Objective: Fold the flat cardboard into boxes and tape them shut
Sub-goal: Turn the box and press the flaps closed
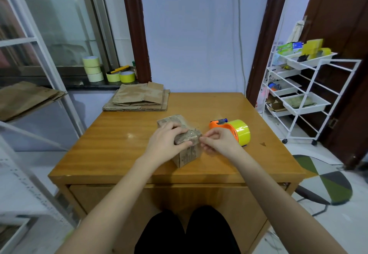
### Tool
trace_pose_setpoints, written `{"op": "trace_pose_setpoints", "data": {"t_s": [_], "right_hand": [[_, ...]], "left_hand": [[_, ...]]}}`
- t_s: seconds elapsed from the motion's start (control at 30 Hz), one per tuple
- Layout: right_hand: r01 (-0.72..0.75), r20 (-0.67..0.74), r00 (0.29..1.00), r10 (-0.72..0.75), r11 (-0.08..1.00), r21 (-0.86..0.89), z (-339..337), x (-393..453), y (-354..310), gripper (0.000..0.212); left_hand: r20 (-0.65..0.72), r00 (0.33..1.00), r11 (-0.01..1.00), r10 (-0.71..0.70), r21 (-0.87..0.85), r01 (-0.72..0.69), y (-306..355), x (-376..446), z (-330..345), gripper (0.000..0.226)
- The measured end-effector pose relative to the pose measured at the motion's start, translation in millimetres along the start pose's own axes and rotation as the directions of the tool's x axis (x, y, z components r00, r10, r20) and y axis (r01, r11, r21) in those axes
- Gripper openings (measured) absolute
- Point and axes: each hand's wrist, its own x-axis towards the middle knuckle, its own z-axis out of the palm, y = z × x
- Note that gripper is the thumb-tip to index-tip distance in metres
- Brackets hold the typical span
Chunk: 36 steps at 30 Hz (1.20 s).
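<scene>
1. The box [184, 142] sits mid-table [119, 144]; it looks light and stiff, so I steady it from above.
2. My left hand [166, 141] curls over its top; my right hand [216, 140] pinches at its right edge, probably tape.
3. The tape dispenser [234, 132] lies just right; flat cardboard [139, 99] waits behind, nothing obstructs.

Walls: pale lilac wall [191, 34], dark brown door frames [137, 28] either side.
Window: sliding glass window [59, 24] at left, dark sill below.
Counter: wooden counter [119, 144], glossy top.
Right: white wire trolley [310, 94].
Floor: white floor [338, 224]; patterned chair seat [326, 182].
</scene>
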Motion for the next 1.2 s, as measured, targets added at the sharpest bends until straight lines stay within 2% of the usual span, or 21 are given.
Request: {"op": "trace_pose_setpoints", "data": {"t_s": [0.07, 0.1, 0.17, 0.23, 0.3, 0.4, 0.47, 0.5, 0.57, 0.67, 0.8, 0.9, 0.97, 1.07, 1.2], "right_hand": [[0.207, -0.106, 0.967, -0.232, 0.957, -0.204, -4.4, 4.8, 3.2, 0.014], [0.311, -0.084, 0.936, -0.342, 0.914, -0.261, -5.7, 5.8, 2.9, 0.013], [0.469, 0.073, 0.878, -0.474, 0.819, -0.331, -6.2, 7.3, -2.5, 0.017], [0.541, 0.238, 0.841, -0.486, 0.732, -0.414, -5.1, 12.3, -8.2, 0.023], [0.577, 0.329, 0.816, -0.474, 0.682, -0.449, -4.2, 19.2, -9.0, 0.022], [0.661, 0.336, 0.747, -0.574, 0.589, -0.464, -4.5, 23.4, 1.4, 0.021], [0.716, 0.33, 0.672, -0.662, 0.47, -0.516, -1.6, 23.8, 17.1, 0.028], [0.726, 0.324, 0.654, -0.684, 0.446, -0.523, 0.4, 24.0, 24.5, 0.029], [0.719, 0.281, 0.661, -0.696, 0.482, -0.501, 4.1, 22.8, 34.5, 0.03], [0.717, 0.243, 0.671, -0.7, 0.53, -0.453, 9.1, 21.2, 40.2, 0.035], [0.651, 0.152, 0.744, -0.65, 0.655, -0.383, 11.1, 21.2, 32.1, 0.032], [0.657, 0.161, 0.728, -0.667, 0.611, -0.442, 11.2, 27.3, 32.1, 0.029], [0.665, 0.169, 0.712, -0.682, 0.577, -0.473, 11.9, 29.0, 34.9, 0.028], [0.67, 0.197, 0.712, -0.674, 0.568, -0.477, 9.9, 31.2, 37.5, 0.025], [0.683, 0.266, 0.709, -0.652, 0.544, -0.487, 0.7, 29.3, 37.1, 0.039]], "left_hand": [[0.066, 0.998, 0.998, 0.008, -0.062, -0.004, -2.5, 2.1, -3.5, 0.055], [0.091, 0.996, 0.996, 0.018, -0.084, -0.01, -3.7, 2.7, -5.1, 0.056], [0.124, 0.992, 0.994, 0.031, -0.108, -0.018, -6.7, 4.5, -6.5, 0.057], [0.141, 0.989, 0.991, 0.034, -0.135, -0.015, -7.9, 6.0, -6.9, 0.058], [0.138, 0.99, 0.989, 0.039, -0.147, -0.019, -8.5, 7.9, -6.5, 0.056], [0.124, 0.989, 0.99, 0.078, -0.124, -0.062, -11.8, 9.2, -4.5, 0.051], [0.135, 0.986, 0.976, 0.102, -0.204, -0.073, -16.8, 10.9, -2.3, 0.049], [0.142, 0.983, 0.963, 0.112, -0.26, -0.072, -19.3, 12.3, -1.6, 0.048], [0.153, 0.979, 0.942, 0.133, -0.327, -0.077, -23.5, 15.8, -1.5, 0.047], [0.17, 0.972, 0.935, 0.163, -0.341, -0.097, -27.8, 19.3, -3.1, 0.051], [0.129, 0.982, 0.928, 0.134, -0.365, -0.079, -25.5, 20.1, -0.1, 0.055], [0.035, 0.991, 0.923, 0.128, -0.37, -0.106, -22.8, 20.5, 7.9, 0.045], [0.025, 0.989, 0.911, 0.149, -0.393, -0.127, -23.8, 21.0, 9.6, 0.042], [0.078, 0.981, 0.905, 0.176, -0.405, -0.13, -26.5, 25.6, 6.3, 0.042], [0.165, 0.96, 0.92, 0.226, -0.36, -0.155, -30.4, 30.4, 0.7, 0.05]]}}
